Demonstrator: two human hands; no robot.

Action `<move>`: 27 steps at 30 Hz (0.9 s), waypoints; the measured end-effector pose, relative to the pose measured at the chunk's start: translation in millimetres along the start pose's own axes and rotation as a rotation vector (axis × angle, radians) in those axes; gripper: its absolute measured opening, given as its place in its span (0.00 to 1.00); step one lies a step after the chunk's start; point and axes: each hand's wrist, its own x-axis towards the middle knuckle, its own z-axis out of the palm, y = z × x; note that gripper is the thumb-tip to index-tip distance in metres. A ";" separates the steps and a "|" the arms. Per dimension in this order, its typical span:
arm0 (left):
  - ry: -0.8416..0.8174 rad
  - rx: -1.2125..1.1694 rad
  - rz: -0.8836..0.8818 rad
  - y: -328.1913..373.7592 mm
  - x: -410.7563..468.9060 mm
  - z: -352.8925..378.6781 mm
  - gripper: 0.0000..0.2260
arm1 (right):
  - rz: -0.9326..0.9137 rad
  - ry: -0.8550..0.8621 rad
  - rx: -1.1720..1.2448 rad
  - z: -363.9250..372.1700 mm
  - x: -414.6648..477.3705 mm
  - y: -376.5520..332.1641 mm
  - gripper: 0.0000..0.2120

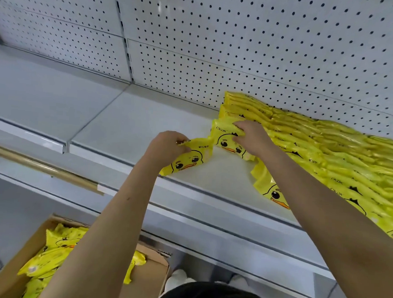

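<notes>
While the left hand (168,147) pinches a glossy yellow packet (190,160) by its crimped top edge, thumb and curled fingers clamped on the film, that packet leans slanted with its lower corner at the near lip of the smooth white metal shelf (136,123). Its flat face bears a cartoon duck (orange bill, round black eyes). Just to its right, the right hand (253,137) grips an upright packet (225,141) of the same kind, fingers folded over the top and thumb pressed on the printed front. This one stands at the left end of a row. To the right, rows of packets (326,150) stand packed edge-on, their soft tops forming wrinkled ridges up to the far pegboard (240,49), a white sheet dotted with round holes. At near left, below the shelf, an open cardboard box (149,279) holds more packets (51,255) in a loose heap. A brass-coloured rail (44,167) runs along the left.
</notes>
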 end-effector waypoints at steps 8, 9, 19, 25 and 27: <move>-0.029 -0.015 0.034 3.5 9.8 7.9 0.13 | -0.059 0.117 -0.319 7.9 -11.1 15.3 0.20; -0.037 -0.015 0.040 4.9 11.0 8.5 0.13 | -0.063 0.138 -0.355 7.1 -12.6 17.1 0.21; -0.091 -0.018 0.078 15.4 7.5 12.3 0.11 | -0.062 0.148 -0.464 8.6 -20.5 18.9 0.25; -0.121 0.031 0.102 26.5 9.5 14.6 0.11 | -0.165 0.168 -0.218 -3.6 -36.6 14.5 0.30; -0.132 0.043 0.120 32.8 12.3 18.6 0.12 | -0.211 0.082 -0.120 -6.8 -44.3 10.6 0.31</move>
